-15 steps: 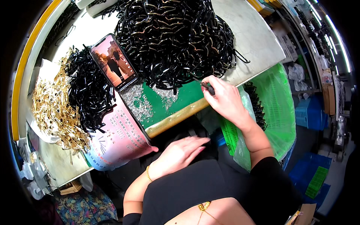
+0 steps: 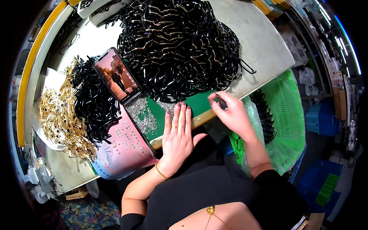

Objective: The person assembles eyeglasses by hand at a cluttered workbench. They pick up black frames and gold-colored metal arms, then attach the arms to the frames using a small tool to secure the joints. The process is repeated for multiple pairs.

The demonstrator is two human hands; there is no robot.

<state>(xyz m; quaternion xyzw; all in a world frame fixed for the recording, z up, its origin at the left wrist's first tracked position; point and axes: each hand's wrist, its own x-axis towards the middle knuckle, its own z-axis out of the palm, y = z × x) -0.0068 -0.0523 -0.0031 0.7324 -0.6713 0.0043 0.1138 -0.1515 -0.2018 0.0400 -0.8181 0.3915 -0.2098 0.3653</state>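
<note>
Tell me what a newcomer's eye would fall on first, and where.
The tangled heap of glossy black and gold strips in the picture's top centre would likely draw the eye first. Next comes the lit, black-framed smartphone at its left edge, then the pile of shiny gold pieces farther left. The bare left hand lies below, fingers extended.

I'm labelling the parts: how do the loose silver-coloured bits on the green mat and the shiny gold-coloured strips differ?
The tiny silver-coloured metallic-looking bits are much shorter than the slim, shiny gold-coloured strips. The silver bits lie in thin patches on the flat green mat; the gold strips form a thick heap. The silver bits are near the left hand; the gold strips lie farther away. Both are loose and shiny.
</note>
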